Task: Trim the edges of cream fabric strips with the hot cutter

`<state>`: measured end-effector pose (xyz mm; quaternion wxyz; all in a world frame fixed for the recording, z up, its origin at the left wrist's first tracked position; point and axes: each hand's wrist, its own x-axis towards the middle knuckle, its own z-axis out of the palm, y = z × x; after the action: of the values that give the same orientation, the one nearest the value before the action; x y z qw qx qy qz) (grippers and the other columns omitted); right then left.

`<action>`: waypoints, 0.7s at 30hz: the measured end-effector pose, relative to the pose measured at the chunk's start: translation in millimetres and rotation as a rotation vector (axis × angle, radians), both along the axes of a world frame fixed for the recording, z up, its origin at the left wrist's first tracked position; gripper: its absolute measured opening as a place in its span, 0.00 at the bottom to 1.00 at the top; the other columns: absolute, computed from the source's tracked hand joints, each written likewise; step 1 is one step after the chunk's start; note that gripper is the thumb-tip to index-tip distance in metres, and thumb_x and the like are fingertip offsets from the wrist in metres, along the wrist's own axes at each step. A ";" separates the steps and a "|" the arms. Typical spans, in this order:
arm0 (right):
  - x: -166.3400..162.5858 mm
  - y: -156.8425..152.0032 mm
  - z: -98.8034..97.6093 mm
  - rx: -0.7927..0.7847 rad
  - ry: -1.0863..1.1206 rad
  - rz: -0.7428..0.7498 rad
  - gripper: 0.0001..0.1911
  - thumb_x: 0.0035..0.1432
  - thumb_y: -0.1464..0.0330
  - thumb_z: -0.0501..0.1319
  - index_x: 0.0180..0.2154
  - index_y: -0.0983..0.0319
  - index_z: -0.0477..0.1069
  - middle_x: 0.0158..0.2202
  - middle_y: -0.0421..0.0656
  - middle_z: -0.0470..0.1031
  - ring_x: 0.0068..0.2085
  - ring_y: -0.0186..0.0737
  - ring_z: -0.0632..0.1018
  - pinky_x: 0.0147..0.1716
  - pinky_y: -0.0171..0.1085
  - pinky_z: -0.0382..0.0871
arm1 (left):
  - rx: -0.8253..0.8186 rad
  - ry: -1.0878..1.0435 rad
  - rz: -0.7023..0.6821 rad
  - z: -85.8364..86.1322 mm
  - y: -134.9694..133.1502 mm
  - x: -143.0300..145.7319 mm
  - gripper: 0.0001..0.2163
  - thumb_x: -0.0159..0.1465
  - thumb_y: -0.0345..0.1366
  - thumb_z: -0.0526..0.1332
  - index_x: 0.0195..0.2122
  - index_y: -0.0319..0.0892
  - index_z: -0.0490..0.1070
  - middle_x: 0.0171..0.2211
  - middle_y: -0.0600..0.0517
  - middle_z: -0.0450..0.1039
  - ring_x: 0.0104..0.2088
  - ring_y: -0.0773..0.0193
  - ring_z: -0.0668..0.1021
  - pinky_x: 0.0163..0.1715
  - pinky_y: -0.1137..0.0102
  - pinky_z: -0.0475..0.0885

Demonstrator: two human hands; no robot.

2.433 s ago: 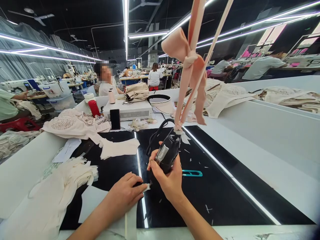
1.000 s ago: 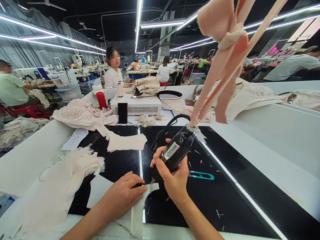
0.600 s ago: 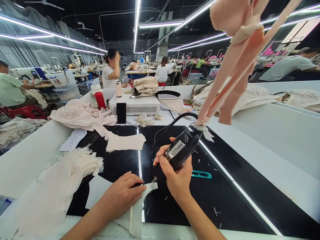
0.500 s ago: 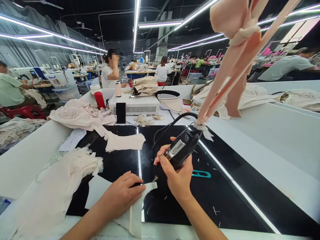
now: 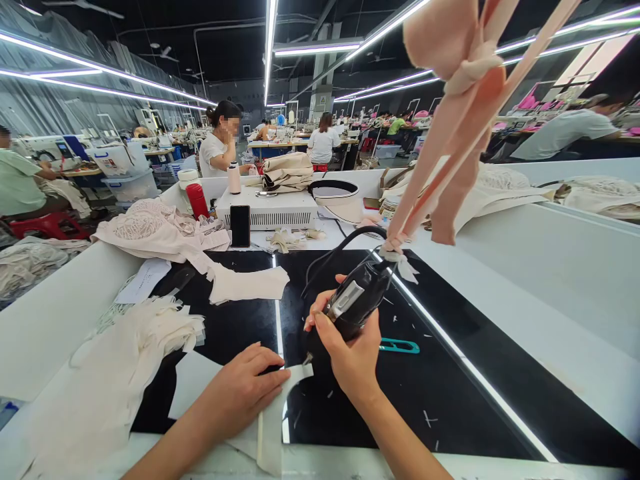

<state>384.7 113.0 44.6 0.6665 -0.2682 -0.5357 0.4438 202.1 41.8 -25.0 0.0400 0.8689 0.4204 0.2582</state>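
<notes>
My left hand (image 5: 245, 383) lies flat with fingers stretched out, pressing a pale fabric piece (image 5: 270, 437) onto the black board (image 5: 340, 413). The piece's narrow curved end sticks out past my fingertips. My right hand (image 5: 357, 360) is wrapped round a black corded hand tool (image 5: 356, 297), held tilted. Its small metal tip (image 5: 307, 359) points down at the narrow end of the fabric; whether they touch I cannot tell. Pink fabric strips (image 5: 430, 167) tied to the tool's upper end run upward. A teal-handled cutter (image 5: 399, 345) lies just behind my right hand.
Pale fabric pieces (image 5: 115, 373) are heaped on the left. A beige garment (image 5: 155, 233), a phone (image 5: 240, 225), a vented white box (image 5: 270, 208) and a red bottle (image 5: 197, 200) stand or lie farther back. Small white scraps dot the board. Co-workers sit beyond.
The tool's tip has shifted slightly closer to the fabric's narrow end. The hanging pink strips have swung a little left. Faint haze near the tip has thinned. My left hand stays in place.
</notes>
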 end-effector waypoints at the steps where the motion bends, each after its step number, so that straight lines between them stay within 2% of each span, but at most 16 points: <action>1: -0.3 0.0 -0.6 -0.007 -0.003 -0.002 0.21 0.59 0.68 0.68 0.51 0.53 0.64 0.32 0.34 0.75 0.25 0.33 0.76 0.26 0.35 0.75 | -0.004 0.000 0.002 -0.1 0.1 0.0 0.11 0.74 0.31 0.55 0.54 0.44 0.74 0.49 0.46 0.76 0.50 0.56 0.79 0.59 0.49 0.75; 8: 0.1 -0.9 0.7 -0.027 0.007 -0.009 0.21 0.60 0.67 0.68 0.52 0.53 0.64 0.32 0.34 0.75 0.25 0.33 0.76 0.26 0.35 0.75 | 0.016 0.003 -0.004 1.0 0.5 -0.4 0.11 0.74 0.31 0.56 0.53 0.43 0.74 0.48 0.46 0.76 0.49 0.56 0.79 0.58 0.51 0.75; 14: -2.2 -11.4 4.4 -0.011 0.066 0.060 0.23 0.58 0.71 0.68 0.53 0.52 0.64 0.31 0.33 0.75 0.25 0.31 0.75 0.25 0.34 0.74 | 0.009 0.018 -0.012 7.3 0.2 -0.3 0.11 0.75 0.31 0.54 0.53 0.42 0.74 0.48 0.45 0.77 0.49 0.57 0.79 0.58 0.51 0.75; 21: -3.5 -13.9 -1.5 0.013 0.040 0.065 0.22 0.59 0.72 0.67 0.53 0.53 0.65 0.32 0.33 0.75 0.25 0.32 0.76 0.26 0.34 0.75 | -0.010 0.020 -0.008 2.4 -0.4 -1.2 0.11 0.75 0.32 0.55 0.54 0.43 0.74 0.49 0.45 0.77 0.50 0.57 0.80 0.59 0.50 0.75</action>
<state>381.3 99.2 43.1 0.6640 -0.2375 -0.5337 0.4667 200.9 41.3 -22.6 0.0413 0.8728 0.4187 0.2474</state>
